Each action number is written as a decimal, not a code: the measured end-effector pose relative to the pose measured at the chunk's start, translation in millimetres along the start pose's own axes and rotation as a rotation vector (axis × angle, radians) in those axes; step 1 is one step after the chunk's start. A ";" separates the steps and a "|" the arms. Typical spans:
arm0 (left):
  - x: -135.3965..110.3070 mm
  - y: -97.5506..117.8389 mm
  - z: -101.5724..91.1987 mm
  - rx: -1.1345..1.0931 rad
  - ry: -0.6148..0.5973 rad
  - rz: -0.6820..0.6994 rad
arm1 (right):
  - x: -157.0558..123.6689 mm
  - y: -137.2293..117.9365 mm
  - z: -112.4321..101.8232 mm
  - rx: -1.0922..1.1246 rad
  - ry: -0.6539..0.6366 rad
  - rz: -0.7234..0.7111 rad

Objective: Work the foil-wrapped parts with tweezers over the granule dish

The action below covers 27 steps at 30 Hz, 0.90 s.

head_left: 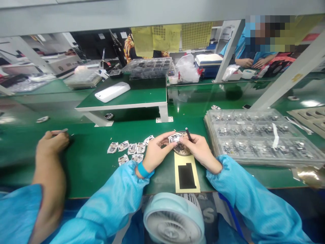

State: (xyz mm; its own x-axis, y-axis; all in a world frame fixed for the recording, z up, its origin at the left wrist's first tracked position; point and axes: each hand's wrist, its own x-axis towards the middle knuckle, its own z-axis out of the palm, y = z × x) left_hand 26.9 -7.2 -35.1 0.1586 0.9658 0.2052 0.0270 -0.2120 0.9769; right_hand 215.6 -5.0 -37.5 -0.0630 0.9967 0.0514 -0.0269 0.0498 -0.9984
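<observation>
My left hand (156,149) pinches a small white electronic housing (173,137) with metallic parts inside. My right hand (200,151) is closed around a thin dark pen-like tool (188,134), its fingertips at the housing's right edge. What the tool's lower end touches is hidden by the fingers. Beneath both hands lies a round dish (183,151) with many tiny dark pieces. A pale yellow sheet (179,184) with a black cut-out shape (187,175) extends from the dish toward me. Several similar white housings (132,148) lie on the green mat left of my left hand.
Stacked clear compartment trays (256,135) hold small parts at right. A low green-topped stand (142,95) bears a white object (113,92). A co-worker's hand (52,144) holds a thin tool at left. A light blue fan (175,218) sits before me; another person works behind the frame.
</observation>
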 end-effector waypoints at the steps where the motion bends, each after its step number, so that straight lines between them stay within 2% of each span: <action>1: -0.1 0.0 -0.1 -0.014 0.001 -0.011 | -0.1 0.2 0.0 -0.013 0.012 -0.015; 5: 1.3 1.9 -0.1 -0.140 -0.005 -0.081 | -1.1 -1.4 0.9 -0.024 0.055 -0.101; 8: 3.1 3.6 0.3 -0.215 -0.027 -0.127 | -2.6 -4.3 2.8 0.013 -0.005 -0.137; 17: 1.8 -0.2 1.2 -0.215 -0.005 -0.070 | -2.1 -1.1 4.7 0.050 -0.055 -0.185; 27: 0.3 1.4 0.1 -0.231 -0.021 -0.083 | -0.7 -1.4 3.0 0.112 -0.108 -0.150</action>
State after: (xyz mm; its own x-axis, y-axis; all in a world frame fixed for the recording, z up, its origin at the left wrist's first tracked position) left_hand 27.1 -7.2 -33.7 0.1853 0.9747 0.1250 -0.1848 -0.0904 0.9786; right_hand 212.7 -6.0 -36.0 -0.1564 0.9657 0.2074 -0.1548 0.1834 -0.9708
